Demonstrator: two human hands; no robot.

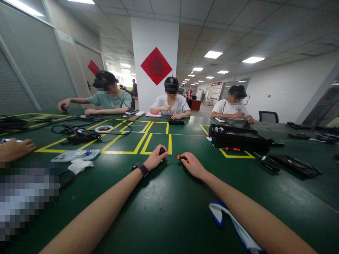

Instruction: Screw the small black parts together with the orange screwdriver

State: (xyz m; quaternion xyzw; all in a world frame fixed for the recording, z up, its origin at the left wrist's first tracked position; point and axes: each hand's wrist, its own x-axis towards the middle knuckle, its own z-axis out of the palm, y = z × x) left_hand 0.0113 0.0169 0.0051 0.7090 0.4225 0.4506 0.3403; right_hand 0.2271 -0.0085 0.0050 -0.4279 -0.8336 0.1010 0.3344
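My left hand (156,157), with a dark band on its wrist, is closed around a small black object (161,151) whose kind I cannot make out. Opposite it, my right hand (192,163) grips a screwdriver (182,158) by its orange and black handle. The screwdriver's thin shaft points left, and its tip is at or close to the black object. Both hands are low over the green table (169,197), at its middle.
Black cases (238,135) and an orange screwdriver (233,149) lie to the right. Cables (79,132), a white ring-shaped roll (104,129) and crumpled tissue (80,165) are at left. A blue-edged white cloth (233,218) lies under my right forearm. Several people sit around the table.
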